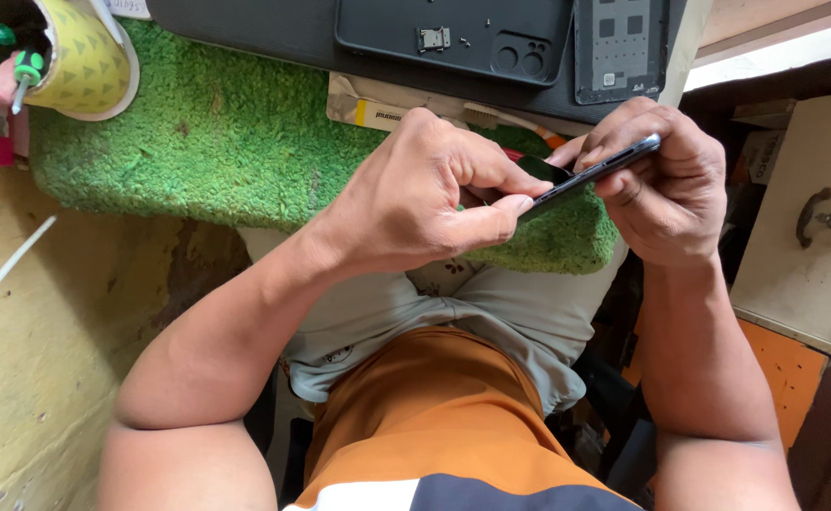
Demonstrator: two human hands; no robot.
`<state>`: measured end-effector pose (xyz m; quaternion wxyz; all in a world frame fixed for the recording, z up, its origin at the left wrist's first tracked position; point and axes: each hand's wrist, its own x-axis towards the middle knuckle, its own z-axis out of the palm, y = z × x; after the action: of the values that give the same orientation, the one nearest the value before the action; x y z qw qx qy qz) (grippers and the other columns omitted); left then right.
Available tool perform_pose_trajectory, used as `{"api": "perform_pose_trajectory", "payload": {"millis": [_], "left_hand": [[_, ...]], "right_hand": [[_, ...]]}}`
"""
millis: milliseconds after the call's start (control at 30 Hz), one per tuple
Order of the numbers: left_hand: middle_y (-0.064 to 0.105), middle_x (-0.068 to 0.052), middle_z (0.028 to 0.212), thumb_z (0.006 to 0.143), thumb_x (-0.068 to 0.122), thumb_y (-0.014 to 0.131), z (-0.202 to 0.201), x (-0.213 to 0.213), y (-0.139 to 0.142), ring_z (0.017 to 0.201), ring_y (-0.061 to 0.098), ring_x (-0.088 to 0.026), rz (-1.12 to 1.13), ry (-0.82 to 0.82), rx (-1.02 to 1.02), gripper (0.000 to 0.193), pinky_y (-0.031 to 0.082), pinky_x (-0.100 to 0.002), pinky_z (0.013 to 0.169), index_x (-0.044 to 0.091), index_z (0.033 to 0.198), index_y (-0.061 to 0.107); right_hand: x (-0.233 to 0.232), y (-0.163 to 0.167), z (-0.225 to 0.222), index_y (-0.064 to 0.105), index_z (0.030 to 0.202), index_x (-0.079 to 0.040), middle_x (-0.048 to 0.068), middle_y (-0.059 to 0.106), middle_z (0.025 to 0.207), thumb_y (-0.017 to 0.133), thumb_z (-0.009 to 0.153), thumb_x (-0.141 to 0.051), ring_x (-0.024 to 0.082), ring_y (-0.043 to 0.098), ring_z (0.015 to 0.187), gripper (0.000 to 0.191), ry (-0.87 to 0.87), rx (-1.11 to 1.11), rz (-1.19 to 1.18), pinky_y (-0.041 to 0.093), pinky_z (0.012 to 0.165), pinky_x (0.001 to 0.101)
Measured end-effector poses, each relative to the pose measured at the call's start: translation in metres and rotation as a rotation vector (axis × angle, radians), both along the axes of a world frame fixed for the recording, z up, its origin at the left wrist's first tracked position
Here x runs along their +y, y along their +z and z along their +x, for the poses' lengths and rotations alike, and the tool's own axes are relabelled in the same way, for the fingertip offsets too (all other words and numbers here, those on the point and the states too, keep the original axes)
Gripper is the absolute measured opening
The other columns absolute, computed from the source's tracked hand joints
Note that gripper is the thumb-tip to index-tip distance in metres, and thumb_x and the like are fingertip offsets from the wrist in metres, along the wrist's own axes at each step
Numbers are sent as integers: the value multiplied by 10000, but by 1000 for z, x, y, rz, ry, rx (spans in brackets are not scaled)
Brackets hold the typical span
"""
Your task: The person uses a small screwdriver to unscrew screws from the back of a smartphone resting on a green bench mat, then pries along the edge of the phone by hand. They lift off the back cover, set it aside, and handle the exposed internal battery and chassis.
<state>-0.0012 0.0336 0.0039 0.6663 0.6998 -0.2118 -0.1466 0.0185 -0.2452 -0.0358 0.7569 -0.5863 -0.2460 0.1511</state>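
The right hand (666,189) is gripping a thin dark phone (593,174) by its far end, fingers curled over the top edge and thumb beneath, so the phone is being held edge-on and tilted, steady in the air above the near right corner of the green mat (217,132). The left hand (425,194) is closing its grip narrowly on the phone's near end, thumb and forefinger pinched at the edge; whether a small tool is sitting between them I cannot tell. Holding both ends this way is probably bracing the phone while the edge is being worked.

On the far surface, one black phone back cover (453,43) is lying flat with one small metal part (433,39) resting on it, and one open phone frame (619,47) is lying just to its right. At the far left, one roll of yellow tape (84,61) is standing beside two green-handled screwdrivers (26,71).
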Motion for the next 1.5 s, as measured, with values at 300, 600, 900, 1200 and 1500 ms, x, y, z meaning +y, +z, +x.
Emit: {"api": "perform_pose_trajectory", "payload": {"millis": [300, 600, 900, 1200, 1500], "left_hand": [[724, -55, 704, 878, 147, 703, -2, -3, 4, 542, 579, -40, 27, 6, -54, 223, 450, -232, 513, 51, 1054, 802], [771, -73, 810, 895, 164, 723, -8, -6, 3, 594, 677, -74, 17, 51, -114, 198, 512, -232, 559, 53, 1043, 795], [750, -75, 765, 899, 180, 751, -11, -8, 7, 566, 675, -122, 63, 65, -155, 160, 493, -260, 534, 60, 993, 801], [758, -78, 938, 965, 132, 744, -13, -8, 5, 778, 745, -150, -40, 138, -256, 137, 582, -279, 685, 47, 1072, 754], [727, -120, 1080, 1037, 89, 758, -18, -12, -6, 893, 740, -247, 157, 209, -662, 200, 607, -328, 753, 10, 1212, 699]], "right_hand": [[2, 5, -1, 683, 1076, 2, 79, 663, 1012, 761, 1062, -160, 197, 696, 930, 181, -18, -62, -43, 632, 982, 402], [9, 14, 3, 699, 1051, -27, 56, 660, 999, 774, 1003, -190, 147, 678, 855, 186, -27, -76, -56, 641, 941, 418], [10, 15, 4, 689, 1055, -36, 53, 660, 1007, 776, 991, -194, 191, 717, 884, 191, 7, -118, -38, 650, 919, 402], [9, 14, -2, 675, 1020, -22, 64, 654, 986, 765, 976, -181, 199, 732, 880, 188, -72, -100, -107, 626, 814, 308], [9, 6, -9, 645, 1124, 2, 85, 647, 1047, 769, 1036, -148, 158, 716, 908, 214, -133, -26, -42, 612, 861, 265]]}}
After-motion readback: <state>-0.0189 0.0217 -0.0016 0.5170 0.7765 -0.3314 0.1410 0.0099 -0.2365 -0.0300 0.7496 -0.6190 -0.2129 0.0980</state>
